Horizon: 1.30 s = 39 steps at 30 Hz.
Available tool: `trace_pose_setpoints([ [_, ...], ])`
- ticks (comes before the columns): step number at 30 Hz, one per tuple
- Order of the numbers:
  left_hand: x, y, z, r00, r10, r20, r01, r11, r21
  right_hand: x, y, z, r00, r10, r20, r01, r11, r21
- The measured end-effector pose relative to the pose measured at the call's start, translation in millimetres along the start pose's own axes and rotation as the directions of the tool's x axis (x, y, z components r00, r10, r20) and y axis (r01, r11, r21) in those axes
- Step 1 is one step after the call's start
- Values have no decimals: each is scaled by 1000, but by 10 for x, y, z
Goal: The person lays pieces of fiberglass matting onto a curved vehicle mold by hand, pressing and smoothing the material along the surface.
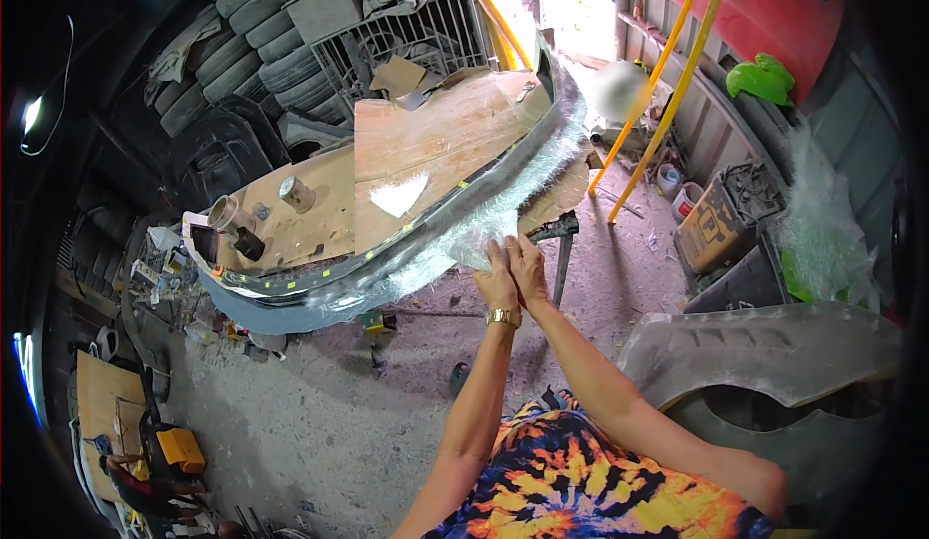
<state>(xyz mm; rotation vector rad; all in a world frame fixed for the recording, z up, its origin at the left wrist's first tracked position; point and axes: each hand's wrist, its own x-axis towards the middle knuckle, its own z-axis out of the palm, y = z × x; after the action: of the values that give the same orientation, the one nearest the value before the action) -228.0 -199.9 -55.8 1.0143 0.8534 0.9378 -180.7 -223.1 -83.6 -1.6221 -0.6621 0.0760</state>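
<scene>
The concrete floor point(290, 423) spreads beneath everything, and over it stands a board-topped counter point(435, 137). Along the counter's near side bends a long curved panel point(422, 231), dark along its upper rim and dotted with small yellow tabs; it looks stiff, probably light for its length but awkward to shift alone, best supported at two well-separated places on its solid rim. Draped on the panel's outer face is a pale glass-fibre mat point(481, 222), its frayed lower edge hanging loose just in front of the person. The mat seems light and limp, likely to shed prickly strands and tear or stretch if tugged, so a broad, flat hold on a denser part of its edge should serve better than pinching stray fibres. The left hand point(495, 276) and right hand point(526, 270) are side by side at that lower edge, fingers close together and reaching onto the mat; whether they grip it or merely press it, I cannot tell. Smaller again are a stout container point(296, 194) on the boards and the gold-coloured watch point(503, 317) on the left wrist.
</scene>
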Motion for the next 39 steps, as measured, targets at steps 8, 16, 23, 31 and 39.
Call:
trace_pose_setpoints([
  [8,315,71,-6,985,-165,42,168,902,-397,212,150,-180,862,497,101,-391,525,756],
  [16,400,358,34,984,-37,174,-15,957,289,52,-145,-438,993,121,16,-121,993,2],
  [23,144,-121,11,975,41,216,-93,967,236,172,-24,-196,992,123,-11,-123,984,-131],
  [31,17,-87,147,980,-188,-58,151,909,-389,192,150,-70,802,590,-91,-406,650,642],
  [39,779,140,-437,938,-247,245,157,929,334,-9,73,-399,854,289,432,-411,885,219],
])
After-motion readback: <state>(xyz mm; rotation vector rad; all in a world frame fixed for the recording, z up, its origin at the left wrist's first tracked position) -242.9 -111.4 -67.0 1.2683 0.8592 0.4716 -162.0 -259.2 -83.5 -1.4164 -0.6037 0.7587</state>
